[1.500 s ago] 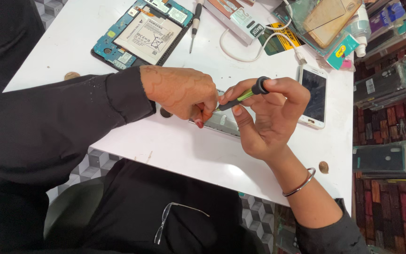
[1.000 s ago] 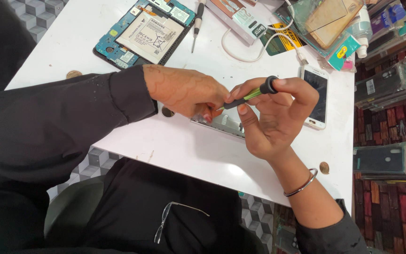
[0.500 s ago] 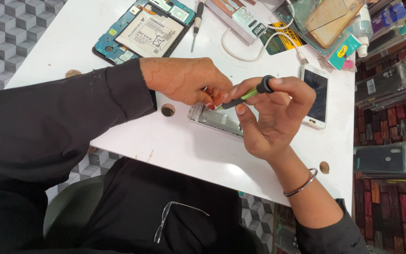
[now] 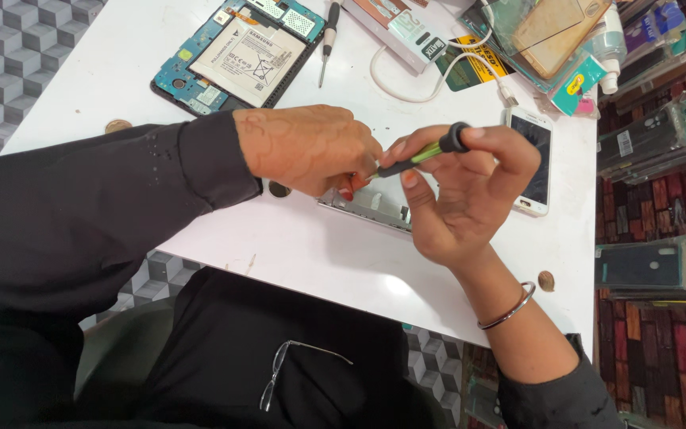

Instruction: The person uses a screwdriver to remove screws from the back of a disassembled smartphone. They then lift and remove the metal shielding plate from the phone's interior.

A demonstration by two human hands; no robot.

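While a pair of glasses [image 4: 305, 367] is hanging against the dark clothing closest to the camera, the two hands are working just beyond, over the near part of the white table [image 4: 335, 262]. The right hand [image 4: 470, 199] is gripping a small green-and-black screwdriver [image 4: 421, 154], with fingertips closing round its black cap and the tip angling down to the left. The left hand [image 4: 311, 149] is clenching down on a thin silver phone frame [image 4: 375, 208] that is lying flat on the table beneath both hands; the tip is meeting the frame under the left fingers, so the exact contact point is hidden. Judging from this, the screw work on the frame is looking to be mid-way: the frame is already lying stripped of its screen, while the driver is engaging it.

Just right of the hands, a white phone [image 4: 533, 159] is lying face up. Farther back, an opened tablet [image 4: 240, 52] is showing its battery and circuit boards, and a second screwdriver [image 4: 327, 36] is lying beside it, near a white cable [image 4: 430, 87].
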